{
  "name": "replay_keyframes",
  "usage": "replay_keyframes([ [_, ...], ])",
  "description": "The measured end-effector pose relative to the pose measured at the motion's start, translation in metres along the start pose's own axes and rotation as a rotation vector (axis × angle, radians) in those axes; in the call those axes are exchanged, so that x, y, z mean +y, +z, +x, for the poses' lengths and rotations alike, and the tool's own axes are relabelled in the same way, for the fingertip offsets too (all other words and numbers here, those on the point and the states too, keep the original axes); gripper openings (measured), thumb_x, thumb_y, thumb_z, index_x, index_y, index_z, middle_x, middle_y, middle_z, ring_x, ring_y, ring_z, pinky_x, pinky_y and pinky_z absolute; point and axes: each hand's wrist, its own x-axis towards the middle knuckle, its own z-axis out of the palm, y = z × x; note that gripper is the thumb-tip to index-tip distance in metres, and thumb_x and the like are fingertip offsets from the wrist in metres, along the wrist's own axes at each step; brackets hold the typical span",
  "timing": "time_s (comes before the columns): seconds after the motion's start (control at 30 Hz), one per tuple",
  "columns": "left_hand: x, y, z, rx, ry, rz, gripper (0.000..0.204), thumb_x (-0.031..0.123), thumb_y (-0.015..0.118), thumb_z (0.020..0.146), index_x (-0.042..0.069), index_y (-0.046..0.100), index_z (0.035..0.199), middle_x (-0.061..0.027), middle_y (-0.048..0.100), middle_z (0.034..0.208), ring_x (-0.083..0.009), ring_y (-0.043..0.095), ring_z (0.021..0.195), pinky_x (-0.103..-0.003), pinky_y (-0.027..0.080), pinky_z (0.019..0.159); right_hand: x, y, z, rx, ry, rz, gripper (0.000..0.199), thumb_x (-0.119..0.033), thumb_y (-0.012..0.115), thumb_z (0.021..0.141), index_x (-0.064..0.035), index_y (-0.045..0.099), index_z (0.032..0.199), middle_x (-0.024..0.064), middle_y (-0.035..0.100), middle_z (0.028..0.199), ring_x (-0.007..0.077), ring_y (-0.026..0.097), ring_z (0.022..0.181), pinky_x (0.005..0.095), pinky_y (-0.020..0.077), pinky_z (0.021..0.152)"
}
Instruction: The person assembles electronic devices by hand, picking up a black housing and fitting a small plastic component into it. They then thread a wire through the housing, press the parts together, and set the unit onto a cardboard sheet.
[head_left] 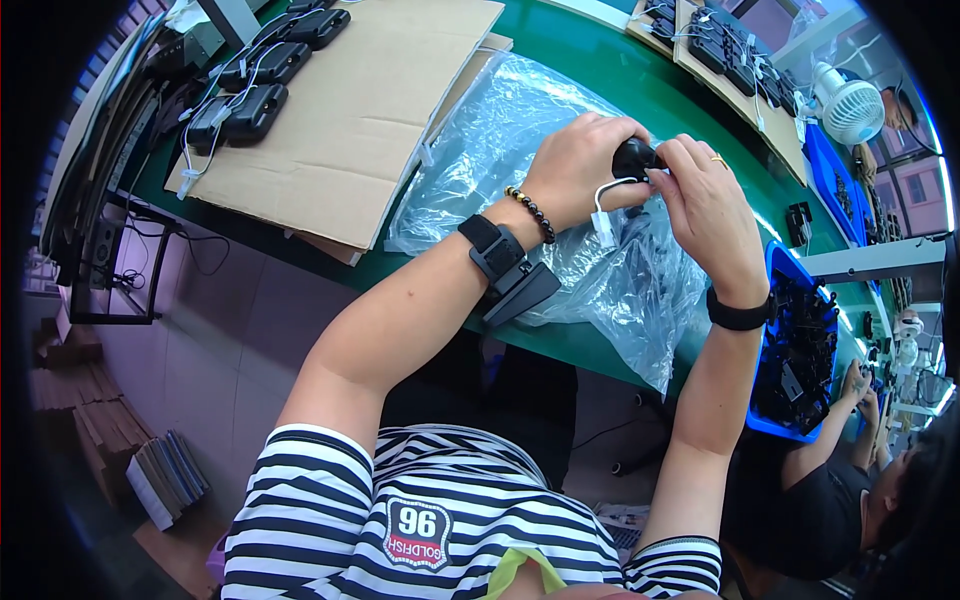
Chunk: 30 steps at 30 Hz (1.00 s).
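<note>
My left hand point(578, 168) is closed around a small rounded black plastic device point(632, 158). From it a short white cable point(608, 187) loops down to a white connector point(603, 230), which dangles below my left fingers. The fingers of my right hand point(708, 205) are pinched together at the device's right end; the exact spot they grip is partly hidden. Both hands are above a crumpled clear plastic sheet point(480, 150) on the green table.
Left of the sheet lies cardboard point(345, 120) bearing black devices point(255, 112) with white cables. A blue bin point(775, 425) of black parts stands right of my right forearm. Farther right are a white fan point(848, 103) and a co-worker point(830, 500).
</note>
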Motion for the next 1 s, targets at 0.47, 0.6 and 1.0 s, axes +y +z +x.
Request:
replay_keyframes([
  [0.47,0.001,-0.004,0.008,0.034,-0.135,-0.305,0.051,0.036,0.082,0.076,0.006,0.064,0.112,-0.0091,0.068,0.105,-0.0219,0.068,0.093,-0.032,0.056,0.079,0.003,-0.003,0.001,-0.109,0.3,0.071,0.03,-0.026,0.06,0.099,0.0012,0.056,0.087,0.0128,0.061,0.078,0.0276,0.057,0.063,0.0341,0.043,0.057],
  [0.6,0.003,-0.008,0.008,-0.048,-0.386,-0.76,0.054,0.039,0.08,0.082,0.003,0.061,0.116,-0.0087,0.068,0.107,-0.0166,0.068,0.093,-0.029,0.057,0.078,0.018,-0.008,-0.012,0.048,0.364,0.398,0.022,-0.022,0.063,0.098,0.0002,0.062,0.1,0.0066,0.065,0.085,0.0158,0.063,0.072,0.0277,0.0469,0.064],
  [1.0,0.008,-0.014,0.011,-0.133,-0.572,-1.105,0.06,0.049,0.075,0.085,0.003,0.059,0.12,-0.0077,0.068,0.105,-0.0143,0.069,0.091,-0.03,0.06,0.074,0.03,0.009,-0.016,0.002,0.367,0.918,0.034,-0.015,0.059,0.101,-0.0011,0.056,0.131,0.0025,0.062,0.105,0.0088,0.063,0.09,0.0219,0.0492,0.075],
])
